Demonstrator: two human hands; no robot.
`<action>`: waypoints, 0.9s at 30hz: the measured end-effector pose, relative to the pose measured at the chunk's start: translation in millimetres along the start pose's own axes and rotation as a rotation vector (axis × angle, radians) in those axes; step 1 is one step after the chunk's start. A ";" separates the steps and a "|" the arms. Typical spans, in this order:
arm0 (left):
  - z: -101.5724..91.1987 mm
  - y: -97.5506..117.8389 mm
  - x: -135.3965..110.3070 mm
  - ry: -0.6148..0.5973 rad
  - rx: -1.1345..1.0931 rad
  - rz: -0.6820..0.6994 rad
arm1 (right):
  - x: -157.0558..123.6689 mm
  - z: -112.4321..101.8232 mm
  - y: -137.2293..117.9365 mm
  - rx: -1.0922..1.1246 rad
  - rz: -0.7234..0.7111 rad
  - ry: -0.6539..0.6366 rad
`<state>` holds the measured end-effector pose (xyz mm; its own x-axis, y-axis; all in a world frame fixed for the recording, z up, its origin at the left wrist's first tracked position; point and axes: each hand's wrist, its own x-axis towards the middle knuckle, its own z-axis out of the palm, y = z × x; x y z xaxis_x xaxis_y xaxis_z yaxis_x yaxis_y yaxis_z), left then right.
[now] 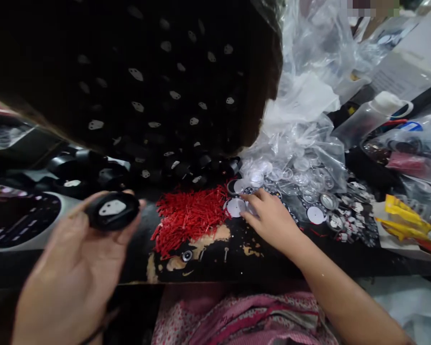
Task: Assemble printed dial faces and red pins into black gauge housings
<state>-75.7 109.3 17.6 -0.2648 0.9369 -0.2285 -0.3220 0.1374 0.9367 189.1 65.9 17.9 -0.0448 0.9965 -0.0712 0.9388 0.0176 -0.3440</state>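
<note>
My left hand (82, 254) is closed around a black round casing (132, 215), raised over the left part of the bench. A white plate with small dark holes (112, 207) sits in the middle of the casing, which faces me. Farther right, my right hand (267, 215) reaches to white dial discs with black-and-white rims (236, 207). Its thumb and fingers are apart, with the tips at or just over the discs; whether they touch one I cannot tell. Beside those discs lies a heap of thin red pointers (190, 215).
A large dark sack or box (147, 62) of similar black casings looms at the back. Clear round lenses spill from a plastic bag (301, 158). Loose printed parts (355, 215), a yellow packet (409, 220) and a bottle (375, 117) are at right. A phone (17, 215) lies at left.
</note>
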 end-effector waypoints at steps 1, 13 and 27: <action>6.3 -2.4 -13.8 -0.011 -0.114 -0.096 | 5.7 1.0 2.8 -0.064 -0.015 0.002; 57.8 -51.0 -78.0 -0.135 -0.409 -0.565 | -14.3 -0.5 -10.8 0.478 0.050 0.036; 67.1 -58.9 -95.5 -0.265 -0.293 -0.527 | -21.8 -7.5 -28.6 0.813 0.089 0.146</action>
<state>29.6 33.3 1.9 0.2167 0.8208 -0.5286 -0.5913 0.5412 0.5979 165.8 44.4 36.3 0.1157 0.9929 -0.0270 0.3942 -0.0708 -0.9163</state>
